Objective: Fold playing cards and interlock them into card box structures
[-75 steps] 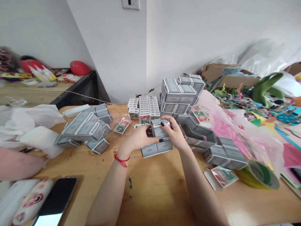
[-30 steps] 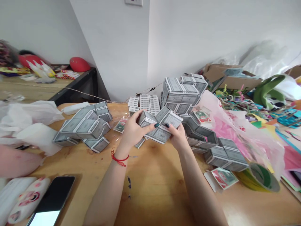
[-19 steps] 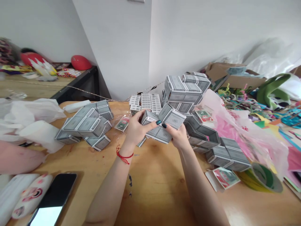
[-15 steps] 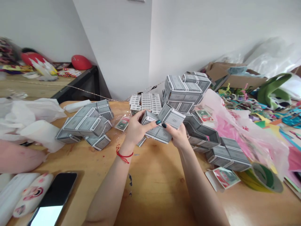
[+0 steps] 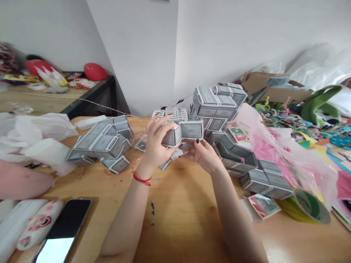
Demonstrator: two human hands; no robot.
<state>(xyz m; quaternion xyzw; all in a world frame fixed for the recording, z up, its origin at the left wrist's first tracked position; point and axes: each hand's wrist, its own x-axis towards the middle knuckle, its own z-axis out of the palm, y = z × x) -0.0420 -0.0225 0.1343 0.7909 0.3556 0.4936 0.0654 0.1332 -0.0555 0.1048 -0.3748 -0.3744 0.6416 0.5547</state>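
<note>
Above the wooden table (image 5: pixel 181 215) I hold up a folded piece of grey patterned playing cards (image 5: pixel 183 132). My left hand (image 5: pixel 155 146), with a red string at the wrist, grips its left end, fingers partly raised. My right hand (image 5: pixel 204 155) supports it from below at the right end, fingers curled under it. A few loose cards (image 5: pixel 175 155) lie on the table beneath the piece.
Folded card pieces lie at the left (image 5: pixel 101 144), at the back (image 5: pixel 216 106) and at the right (image 5: pixel 246 168). Small card packs (image 5: pixel 172 114) stand behind. A phone (image 5: pixel 64 230), white bags (image 5: pixel 33 138), a pink bag (image 5: pixel 276 153) and a tape roll (image 5: pixel 311 206) surround them.
The card piece has been lifted from the table and turned from a V shape into a level block held higher. The left fingers have loosened upward; the right hand moved beneath it.
</note>
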